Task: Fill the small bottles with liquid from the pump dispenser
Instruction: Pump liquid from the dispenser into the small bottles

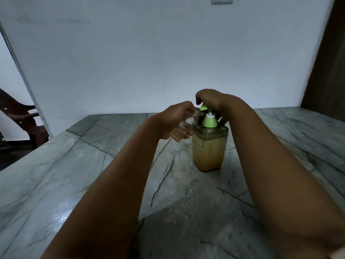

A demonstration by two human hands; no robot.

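Observation:
A clear square pump dispenser [208, 150] with yellowish liquid and a green pump top stands on the marble table [74, 165]. My right hand [211, 101] lies curled over the green pump head from above. My left hand [174, 121] holds a small clear bottle [183, 128], tilted, with its open mouth up against the pump's spout. Yellowish liquid sits in the lower part of the small bottle. The spout tip is partly hidden by my fingers.
The grey veined marble table runs to a pale wall [149, 53] behind. A dark wooden chair [24, 118] stands off the left edge, and a brown door frame [328, 62] rises at the right. A switch plate [221, 0] is on the wall.

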